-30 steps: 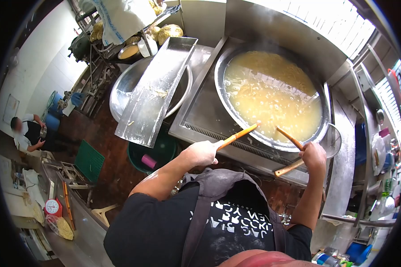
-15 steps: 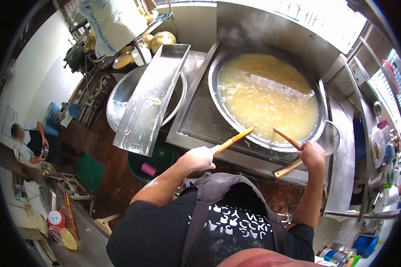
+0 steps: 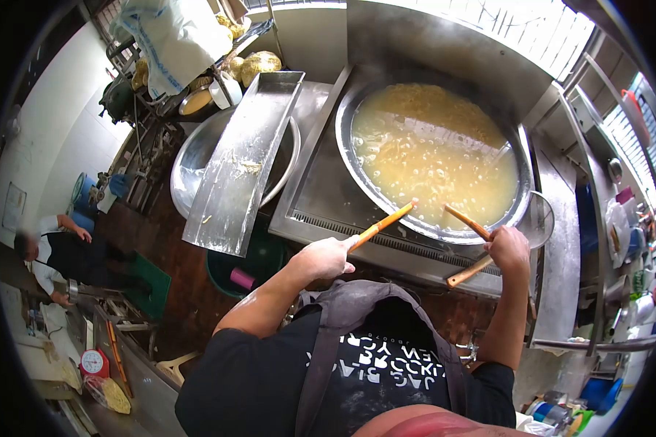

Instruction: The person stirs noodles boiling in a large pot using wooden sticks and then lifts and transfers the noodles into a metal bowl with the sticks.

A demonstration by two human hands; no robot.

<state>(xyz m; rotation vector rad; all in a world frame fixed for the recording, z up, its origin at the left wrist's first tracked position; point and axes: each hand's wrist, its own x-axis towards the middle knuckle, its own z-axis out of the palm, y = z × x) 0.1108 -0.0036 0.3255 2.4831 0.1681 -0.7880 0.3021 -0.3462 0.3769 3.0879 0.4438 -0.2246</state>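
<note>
My left hand (image 3: 326,258) is closed round a wooden stick (image 3: 383,224), whose tip is over the near rim of a big round pot (image 3: 348,142). My right hand (image 3: 509,249) grips a second wooden stick (image 3: 468,221), its tip at the near edge of the liquid. Yellowish, bubbling liquid (image 3: 434,156) fills the pot, with pale strands that look like noodles. A strainer with a wooden handle (image 3: 470,271) rests by the pot's right side, passing beneath my right hand. Its mesh hoop shows beyond that hand.
Left of the stove (image 3: 310,182), a metal chute (image 3: 240,160) lies across a large metal basin (image 3: 189,164). A green tub (image 3: 222,273) stands below. Metal shelving (image 3: 601,218) lines the right. At far left, a co-worker (image 3: 65,251) stands by a counter with a red scale (image 3: 93,362).
My hands and both sticks have hardly moved. The co-worker has shifted toward the counter, one hand now apart from the metal container and the container lower. The view has shifted slightly.
</note>
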